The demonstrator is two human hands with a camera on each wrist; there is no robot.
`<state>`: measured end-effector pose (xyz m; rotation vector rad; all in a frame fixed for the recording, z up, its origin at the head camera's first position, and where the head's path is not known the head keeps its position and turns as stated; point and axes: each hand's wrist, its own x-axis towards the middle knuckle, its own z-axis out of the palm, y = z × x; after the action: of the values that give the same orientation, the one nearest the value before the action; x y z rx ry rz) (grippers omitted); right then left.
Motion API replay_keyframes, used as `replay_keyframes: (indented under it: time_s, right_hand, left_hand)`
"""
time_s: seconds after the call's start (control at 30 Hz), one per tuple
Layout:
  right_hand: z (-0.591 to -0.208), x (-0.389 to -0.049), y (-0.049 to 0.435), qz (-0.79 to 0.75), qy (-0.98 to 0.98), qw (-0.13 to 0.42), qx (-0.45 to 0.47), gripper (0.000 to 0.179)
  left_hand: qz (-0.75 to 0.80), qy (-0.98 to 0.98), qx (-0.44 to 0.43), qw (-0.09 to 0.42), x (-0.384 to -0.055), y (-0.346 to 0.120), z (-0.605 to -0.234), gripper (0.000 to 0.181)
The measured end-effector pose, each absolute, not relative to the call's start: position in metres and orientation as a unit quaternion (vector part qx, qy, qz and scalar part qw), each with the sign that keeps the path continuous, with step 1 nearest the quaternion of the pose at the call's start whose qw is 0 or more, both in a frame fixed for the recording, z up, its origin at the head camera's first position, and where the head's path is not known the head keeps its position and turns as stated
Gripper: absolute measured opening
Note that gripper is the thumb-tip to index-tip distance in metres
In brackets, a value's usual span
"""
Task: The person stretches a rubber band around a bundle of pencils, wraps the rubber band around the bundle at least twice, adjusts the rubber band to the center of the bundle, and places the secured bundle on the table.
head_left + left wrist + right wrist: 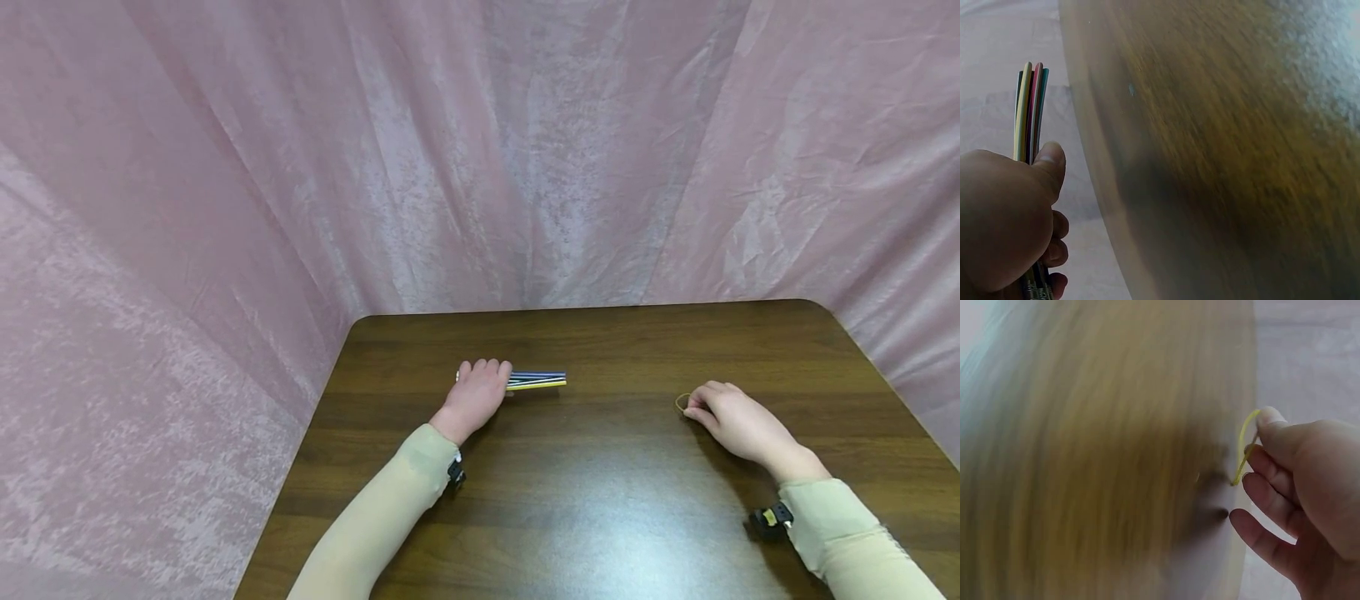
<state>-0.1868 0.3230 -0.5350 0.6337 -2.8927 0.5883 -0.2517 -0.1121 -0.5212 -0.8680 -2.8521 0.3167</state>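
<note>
A bundle of thin coloured pencils lies crosswise in my left hand, which grips it over the left part of the table. In the left wrist view the fingers wrap round the pencils, with the thumb along them; yellow, red and green ones stick out past the thumb. My right hand, well off to the right, pinches a thin yellow rubber band between thumb and forefinger. Seen from the right wrist, the rubber band hangs as a loop, and the other fingers are loosely bent.
Both hands are over a brown wood-grain table with rounded far corners. Pink velvety curtains hang behind it and at the sides. Each wrist wears a small black camera, such as the one on the right.
</note>
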Motion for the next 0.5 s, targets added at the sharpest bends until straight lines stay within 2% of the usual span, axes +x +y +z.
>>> replay_keyframes:
  time_s: [0.27, 0.5]
  right_hand:
    - [-0.536, -0.196, 0.303, 0.290, -0.942, 0.078, 0.152, 0.010]
    - [-0.527, -0.204, 0.269, 0.381, -0.919, 0.043, 0.090, 0.022]
  left_hand:
    - [0.091, -0.950, -0.291, 0.067, -0.251, -0.106, -0.520, 0.017]
    - [0.087, -0.950, -0.294, 0.060, -0.249, -0.097, -0.517, 0.021]
